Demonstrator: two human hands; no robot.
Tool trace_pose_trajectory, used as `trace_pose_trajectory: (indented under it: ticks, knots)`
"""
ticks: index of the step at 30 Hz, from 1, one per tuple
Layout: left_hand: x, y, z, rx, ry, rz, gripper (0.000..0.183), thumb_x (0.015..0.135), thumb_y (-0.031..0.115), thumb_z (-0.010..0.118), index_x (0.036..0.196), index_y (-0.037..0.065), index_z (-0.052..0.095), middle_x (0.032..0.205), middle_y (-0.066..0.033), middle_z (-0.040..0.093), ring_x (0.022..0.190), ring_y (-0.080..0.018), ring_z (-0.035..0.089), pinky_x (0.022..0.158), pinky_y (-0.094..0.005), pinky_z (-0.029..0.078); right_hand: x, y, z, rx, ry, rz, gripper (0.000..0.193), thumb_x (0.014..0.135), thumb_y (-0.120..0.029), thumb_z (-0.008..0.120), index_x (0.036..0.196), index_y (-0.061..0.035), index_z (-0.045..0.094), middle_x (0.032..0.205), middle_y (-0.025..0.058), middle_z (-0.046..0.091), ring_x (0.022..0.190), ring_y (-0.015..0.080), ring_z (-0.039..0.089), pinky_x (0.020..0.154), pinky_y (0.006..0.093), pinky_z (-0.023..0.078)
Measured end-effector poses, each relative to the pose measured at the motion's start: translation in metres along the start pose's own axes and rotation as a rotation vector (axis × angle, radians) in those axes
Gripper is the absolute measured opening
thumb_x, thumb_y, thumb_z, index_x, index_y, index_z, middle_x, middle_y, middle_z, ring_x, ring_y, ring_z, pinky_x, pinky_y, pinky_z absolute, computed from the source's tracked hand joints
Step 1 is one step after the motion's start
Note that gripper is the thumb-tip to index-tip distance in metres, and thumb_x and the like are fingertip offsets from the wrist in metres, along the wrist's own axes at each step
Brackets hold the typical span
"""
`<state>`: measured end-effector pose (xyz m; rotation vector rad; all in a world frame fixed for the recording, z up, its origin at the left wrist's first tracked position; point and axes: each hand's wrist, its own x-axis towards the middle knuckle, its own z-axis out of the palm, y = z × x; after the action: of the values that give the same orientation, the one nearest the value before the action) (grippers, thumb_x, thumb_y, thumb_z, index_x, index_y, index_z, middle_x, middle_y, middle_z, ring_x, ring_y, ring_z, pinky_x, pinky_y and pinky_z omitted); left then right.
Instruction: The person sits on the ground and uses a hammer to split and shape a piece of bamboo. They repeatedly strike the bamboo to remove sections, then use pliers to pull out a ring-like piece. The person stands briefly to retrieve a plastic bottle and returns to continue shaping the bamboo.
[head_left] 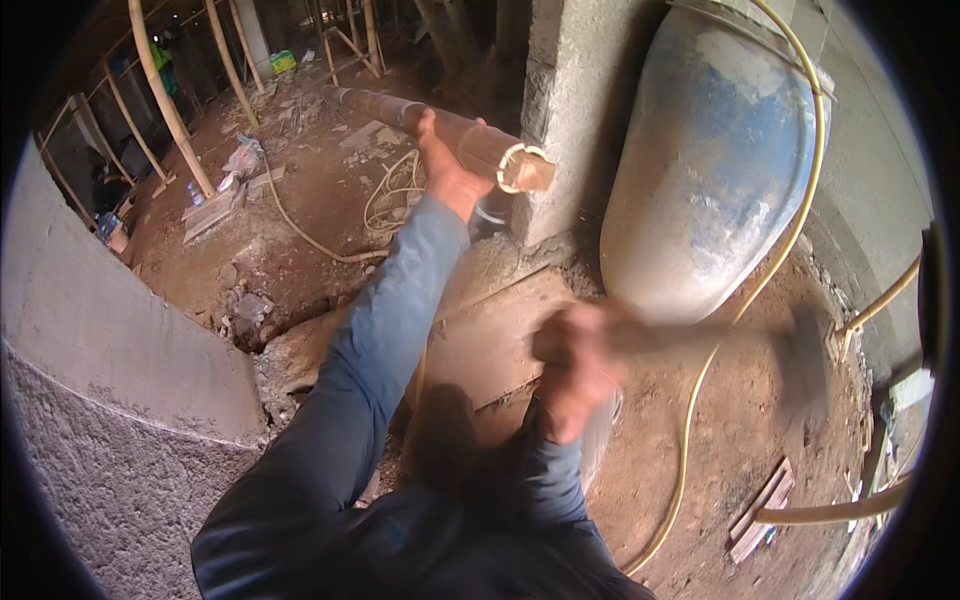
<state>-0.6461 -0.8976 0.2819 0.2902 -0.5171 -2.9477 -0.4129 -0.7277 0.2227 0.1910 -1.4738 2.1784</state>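
Note:
My left hand [452, 168] is wrapped round a long brown round pole [400, 112], gripping it near its closer end. That end has a pale, ragged rim, and a wooden block [537, 176] sticks out of it. I cannot tell whether the pole is bamboo or pipe. Lower and to the right, my right hand [580, 360] is closed on the handle of a hammer [690, 342]. The hammer's dark head points right and is smeared by motion, apart from the pole. Both forearms are in blue-grey sleeves.
A worn blue and white drum [710, 165] stands right of a concrete pillar [560, 120]. A yellow hose [690, 430] runs past it over the dirt floor. Low concrete walling [120, 330] lies at left. Upright poles [170, 100] stand farther back. Boards [762, 508] lie at lower right.

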Motion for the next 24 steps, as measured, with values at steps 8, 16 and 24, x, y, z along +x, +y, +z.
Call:
trace_pose_trajectory:
  ticks: [8,16,24]
  knots:
    - [-0.012,0.000,-0.004,-0.006,0.031,-0.061,0.068,0.088,0.071,0.060,0.126,0.015,0.052,0.101,-0.0110,0.060,0.087,-0.0280,0.063,0.079,-0.0473,0.056,-0.004,0.013,0.021,-0.051,-0.237,0.449,0.008,0.092,0.006,0.060,0.096,0.0010,0.063,0.077,0.0052,0.066,0.061,0.0116,0.056,0.050,0.0291,0.044]
    - [-0.002,-0.003,-0.008,0.013,0.015,-0.020,0.066,0.088,0.069,0.061,0.129,0.017,0.052,0.105,-0.0117,0.062,0.090,-0.0283,0.063,0.081,-0.0476,0.055,0.008,0.089,0.031,-0.205,-0.263,0.423,0.020,0.097,-0.021,0.071,0.097,-0.0034,0.060,0.072,0.0072,0.059,0.060,0.0129,0.050,0.055,0.0320,0.040]
    - [0.003,-0.001,-0.013,-0.002,0.055,-0.041,0.070,0.085,0.068,0.067,0.132,0.018,0.052,0.109,-0.0110,0.062,0.098,-0.0275,0.063,0.086,-0.0495,0.054,-0.001,0.089,0.041,-0.142,-0.235,0.468,0.013,0.098,-0.006,0.066,0.092,-0.0054,0.055,0.070,0.0039,0.059,0.058,0.0103,0.050,0.049,0.0282,0.039]
